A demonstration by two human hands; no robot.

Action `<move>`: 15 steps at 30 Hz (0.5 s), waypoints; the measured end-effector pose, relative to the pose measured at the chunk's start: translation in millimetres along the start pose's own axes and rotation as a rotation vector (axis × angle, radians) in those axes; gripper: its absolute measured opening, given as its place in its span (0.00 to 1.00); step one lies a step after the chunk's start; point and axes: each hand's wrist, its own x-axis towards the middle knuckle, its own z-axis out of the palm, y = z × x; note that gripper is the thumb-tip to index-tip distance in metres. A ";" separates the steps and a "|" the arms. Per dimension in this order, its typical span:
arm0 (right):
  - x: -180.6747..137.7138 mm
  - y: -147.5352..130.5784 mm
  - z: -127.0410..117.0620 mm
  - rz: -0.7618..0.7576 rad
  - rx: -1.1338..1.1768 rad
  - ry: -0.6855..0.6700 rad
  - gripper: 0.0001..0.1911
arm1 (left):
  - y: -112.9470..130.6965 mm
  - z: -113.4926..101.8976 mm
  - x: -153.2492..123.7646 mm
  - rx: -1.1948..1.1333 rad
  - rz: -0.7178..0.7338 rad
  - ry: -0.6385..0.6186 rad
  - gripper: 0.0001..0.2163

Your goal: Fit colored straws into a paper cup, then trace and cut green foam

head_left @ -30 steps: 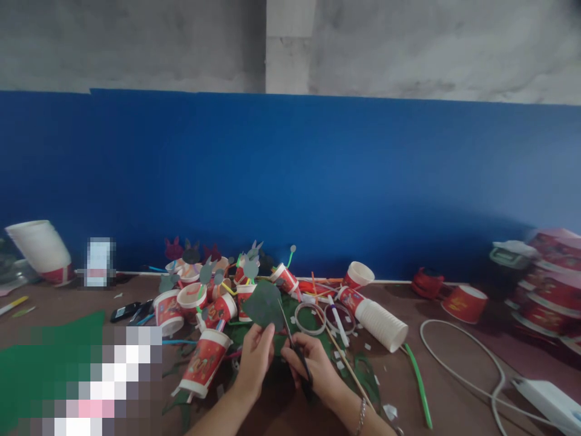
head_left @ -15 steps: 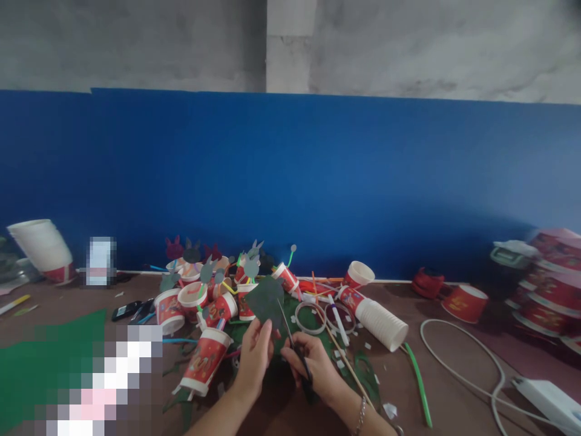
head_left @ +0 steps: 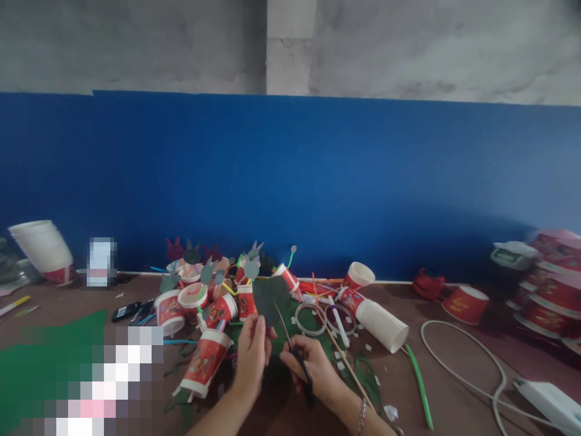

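My left hand [head_left: 252,354] pinches a dark green foam piece [head_left: 271,298] and holds it upright above the brown table [head_left: 454,393]. My right hand [head_left: 308,368] grips black-handled scissors [head_left: 290,342], whose blades point up into the lower edge of the foam piece. Just behind the foam piece stands a cluster of red paper cups [head_left: 213,303] with coloured straws and green cut-out shapes stuck in them.
A stack of white cups [head_left: 379,324] lies on its side at right, beside tape rings [head_left: 311,318] and a green straw [head_left: 420,384]. A white cable [head_left: 467,369] loops at far right. A green sheet [head_left: 49,351] lies at left. A blue wall runs behind.
The foam piece has turned in my left hand, now showing a narrower outline. The scissor blades have shifted slightly left against it. My hands stay in the same spot.
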 end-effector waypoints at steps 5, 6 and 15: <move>1.1 2.2 0.1 -0.004 -0.009 0.029 0.23 | 2.2 -0.4 -2.0 0.002 0.015 -0.052 0.17; 1.8 3.6 -0.2 -0.007 -0.003 0.038 0.23 | 2.2 -0.3 -2.5 0.011 0.007 -0.090 0.16; 2.5 7.6 1.1 -0.014 0.008 0.017 0.23 | -1.4 -0.8 -3.3 -0.019 -0.047 -0.185 0.14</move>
